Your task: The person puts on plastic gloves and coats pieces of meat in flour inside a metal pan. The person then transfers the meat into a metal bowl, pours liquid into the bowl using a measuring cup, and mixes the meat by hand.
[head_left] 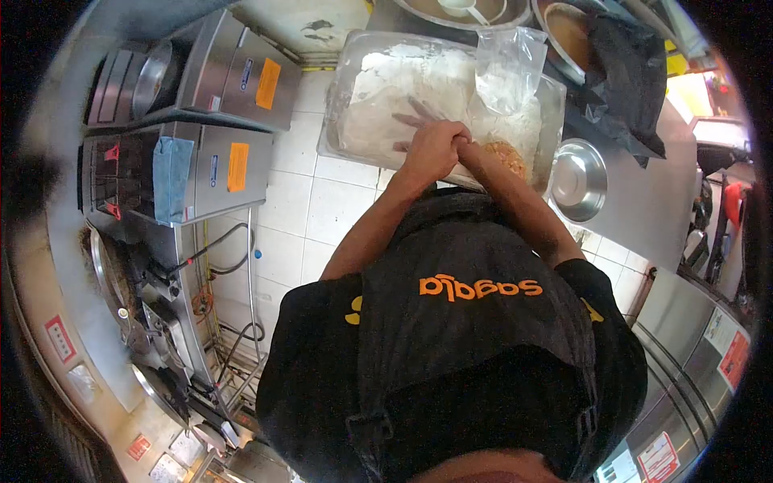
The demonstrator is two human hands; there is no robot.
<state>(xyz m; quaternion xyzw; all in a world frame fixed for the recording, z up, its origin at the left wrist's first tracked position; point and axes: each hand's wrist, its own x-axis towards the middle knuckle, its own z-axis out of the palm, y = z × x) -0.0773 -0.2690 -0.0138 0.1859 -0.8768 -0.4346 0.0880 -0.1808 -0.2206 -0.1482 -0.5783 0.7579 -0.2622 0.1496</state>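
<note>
My right hand (411, 121) lies with its flour-dusted fingers spread over the flour (374, 113) in a large rectangular tray (332, 121). What is beneath its palm is hidden. My left hand (435, 147) lies across the back of my right hand near the wrist, its fingers curled closed around it. Beside my right forearm, a heap of orange-brown, lumpy food pieces (509, 156) sits in the flour, partly covered by the arm. A clear plastic bag (509, 72) rests over the tray's far right part.
Right of the tray, a round metal bowl (578, 180) stands on the steel counter (644, 193). Behind are a pot (564, 36) of brownish liquid, a basin with a ladle (475, 10) and a black plastic bag (628, 72). Steel fryers (229, 173) stand left.
</note>
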